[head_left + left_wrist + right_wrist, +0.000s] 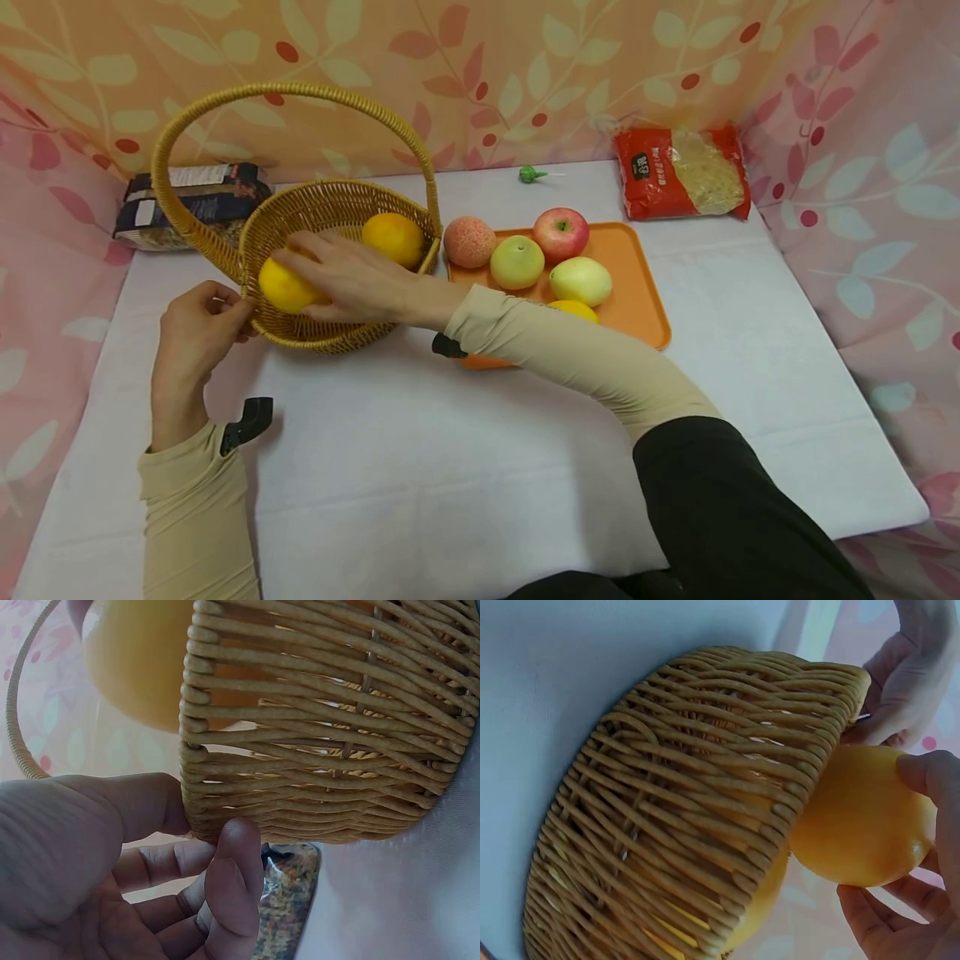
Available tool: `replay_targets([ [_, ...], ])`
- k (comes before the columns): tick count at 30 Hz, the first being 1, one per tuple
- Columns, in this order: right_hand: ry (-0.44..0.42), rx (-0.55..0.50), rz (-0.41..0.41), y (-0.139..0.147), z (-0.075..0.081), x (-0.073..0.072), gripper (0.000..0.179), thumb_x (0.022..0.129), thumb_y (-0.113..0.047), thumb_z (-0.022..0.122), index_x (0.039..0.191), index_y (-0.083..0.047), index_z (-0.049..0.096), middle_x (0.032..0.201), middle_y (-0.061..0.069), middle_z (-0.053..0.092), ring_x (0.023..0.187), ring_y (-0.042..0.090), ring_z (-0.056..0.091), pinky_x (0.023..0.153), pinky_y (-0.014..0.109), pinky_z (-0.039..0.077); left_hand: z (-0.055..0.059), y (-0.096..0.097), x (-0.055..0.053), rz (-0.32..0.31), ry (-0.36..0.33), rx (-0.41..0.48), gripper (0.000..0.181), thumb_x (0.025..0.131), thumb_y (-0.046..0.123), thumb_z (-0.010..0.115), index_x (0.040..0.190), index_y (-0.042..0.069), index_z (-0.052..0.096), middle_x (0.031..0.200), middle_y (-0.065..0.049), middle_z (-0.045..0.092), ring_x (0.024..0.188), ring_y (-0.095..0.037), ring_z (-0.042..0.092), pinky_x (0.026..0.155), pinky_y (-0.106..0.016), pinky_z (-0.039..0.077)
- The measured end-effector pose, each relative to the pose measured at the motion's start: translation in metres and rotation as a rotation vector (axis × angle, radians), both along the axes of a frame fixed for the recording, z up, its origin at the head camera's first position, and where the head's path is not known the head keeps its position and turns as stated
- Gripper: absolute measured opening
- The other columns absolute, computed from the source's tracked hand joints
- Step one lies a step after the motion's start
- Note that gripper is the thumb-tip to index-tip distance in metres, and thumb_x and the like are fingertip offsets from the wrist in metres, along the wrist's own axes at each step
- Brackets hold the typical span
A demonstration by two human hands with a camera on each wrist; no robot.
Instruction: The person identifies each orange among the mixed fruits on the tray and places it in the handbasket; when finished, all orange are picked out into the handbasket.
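A wicker basket [337,342] with a tall arched handle stands at the left of the table. My left hand [197,329] pinches its near left rim between thumb and fingers, as the left wrist view shows of the rim [196,750]. My right hand [360,279] reaches over the basket and grips an orange [288,287] at the left side inside. In the right wrist view, thumb and fingers are around this orange [862,817], which shows above the rim. A second orange [393,239] lies in the basket's right side.
Right of the basket, an orange tray [633,292] holds a red apple [561,234], a rough pinkish ball-shaped fruit [469,242], two pale green fruits and a yellow one partly under my right sleeve. Bagged food [195,204] and a red packet [682,173] stand at the back, with a small green item [531,174] between.
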State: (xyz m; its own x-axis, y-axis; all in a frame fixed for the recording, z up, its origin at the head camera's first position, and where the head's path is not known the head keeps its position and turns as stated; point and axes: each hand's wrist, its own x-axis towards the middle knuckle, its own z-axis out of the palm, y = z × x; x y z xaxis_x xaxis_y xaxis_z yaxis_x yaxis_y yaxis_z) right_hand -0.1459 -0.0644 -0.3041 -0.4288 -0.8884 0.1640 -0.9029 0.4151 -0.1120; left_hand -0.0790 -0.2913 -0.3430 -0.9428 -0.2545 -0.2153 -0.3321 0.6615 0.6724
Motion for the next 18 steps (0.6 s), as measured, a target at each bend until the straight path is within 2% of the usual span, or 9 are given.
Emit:
replay_targets([
  [6, -0.007, 0.080, 0.044, -0.004, -0.006, 0.000, 0.059, 0.098, -0.038, 0.055, 0.150, -0.015, 0.038, 0.151, 0.007, 0.042, 0.136, 0.021, 0.045, 0.117, 0.028, 0.033, 0.000, 0.000, 0.000, -0.001, -0.012, -0.008, 0.034, 0.098, 0.030, 0.053, 0.107, -0.002, 0.054, 0.067, 0.012, 0.058, 0.055, -0.002, 0.063, 0.054, -0.021, 0.055],
  [14, 0.053, 0.197, 0.021, -0.009, -0.013, 0.000, 0.060, 0.099, -0.044, 0.053, 0.152, -0.024, 0.034, 0.156, -0.002, 0.040, 0.142, 0.019, 0.040, 0.117, 0.035, 0.032, 0.001, 0.001, 0.001, 0.001, -0.021, -0.015, 0.035, 0.098, 0.031, 0.053, 0.108, -0.002, 0.054, 0.068, 0.010, 0.059, 0.056, -0.002, 0.062, 0.055, -0.022, 0.055],
  [18, 0.056, 0.218, 0.047, -0.013, -0.018, -0.001, 0.055, 0.101, -0.038, 0.049, 0.152, -0.024, 0.035, 0.155, -0.002, 0.041, 0.140, 0.019, 0.042, 0.116, 0.036, 0.033, 0.001, 0.002, 0.001, 0.008, -0.025, -0.012, 0.035, 0.098, 0.032, 0.053, 0.108, -0.001, 0.054, 0.068, 0.011, 0.058, 0.056, -0.001, 0.062, 0.055, -0.021, 0.055],
])
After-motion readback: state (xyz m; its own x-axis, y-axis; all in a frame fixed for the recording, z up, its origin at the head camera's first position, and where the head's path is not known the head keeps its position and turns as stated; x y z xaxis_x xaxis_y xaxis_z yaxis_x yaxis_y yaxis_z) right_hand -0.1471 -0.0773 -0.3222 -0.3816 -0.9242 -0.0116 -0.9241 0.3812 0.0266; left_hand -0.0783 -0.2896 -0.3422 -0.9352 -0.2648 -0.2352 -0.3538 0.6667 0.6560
